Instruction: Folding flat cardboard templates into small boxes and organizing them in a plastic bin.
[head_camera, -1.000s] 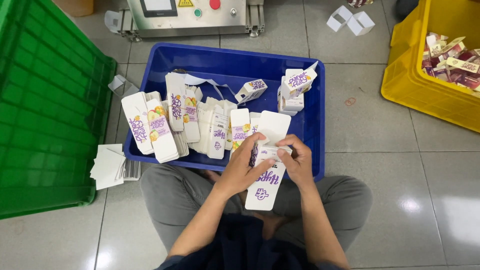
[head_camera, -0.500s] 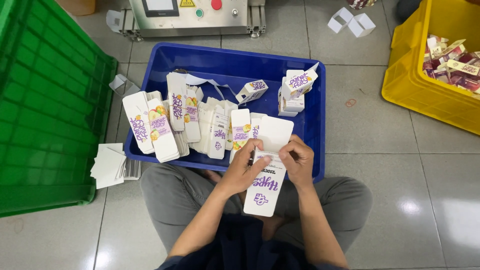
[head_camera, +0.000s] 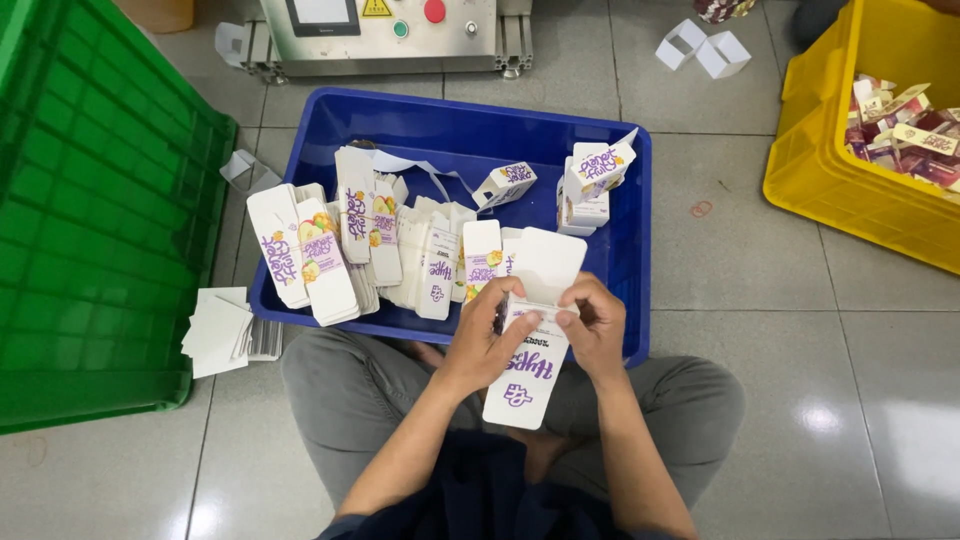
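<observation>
From the head view I see my left hand (head_camera: 490, 345) and right hand (head_camera: 597, 330) raised over my lap, fingers pinched on a white folding carton (head_camera: 530, 330) held between them, its flap open upward. Just beyond the hands sits the blue bin (head_camera: 470, 130) of flat cartons.

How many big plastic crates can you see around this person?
3: a green crate at the left, a blue crate straight ahead, and a yellow crate at the right, partly cut off by the picture's edge.
</observation>
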